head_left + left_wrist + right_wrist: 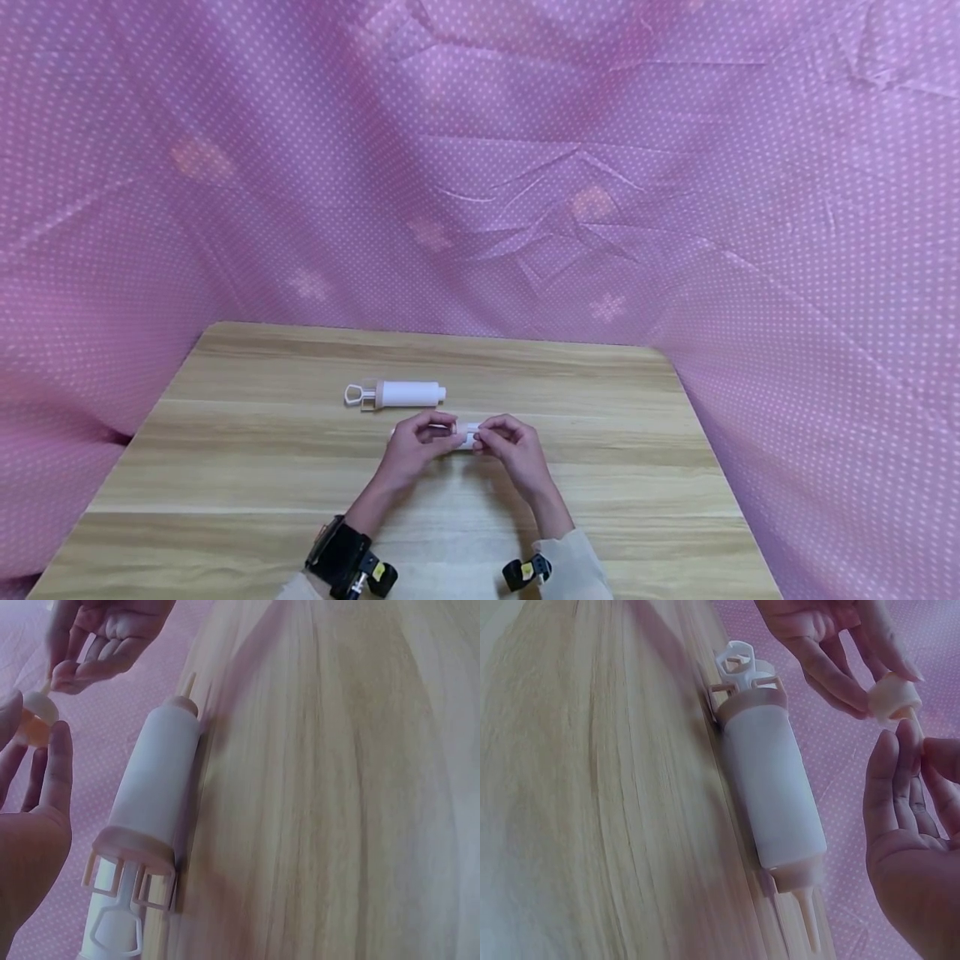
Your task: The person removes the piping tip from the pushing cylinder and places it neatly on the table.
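My left hand (412, 450) holds a small rounded nozzle cap (892, 697) between thumb and fingertips; it looks cream outside and orange in the left wrist view. From the right, my right hand (517, 454) pinches the thin spout that sticks out of the cap, its other fingers loosely bent. On the table beneath both hands lies a white piping syringe (154, 776) with a beige collar, a loop-shaped plunger handle at its left end and a beige tapered nozzle (808, 915) at its right end. From the head view, the hands hide much of it.
Farther back on the wooden table (262, 467) lies a second white piping syringe (408, 393), its loop handle to the left and a short stub at its right end. Pink dotted cloth (480, 167) hangs around the table's back and sides.
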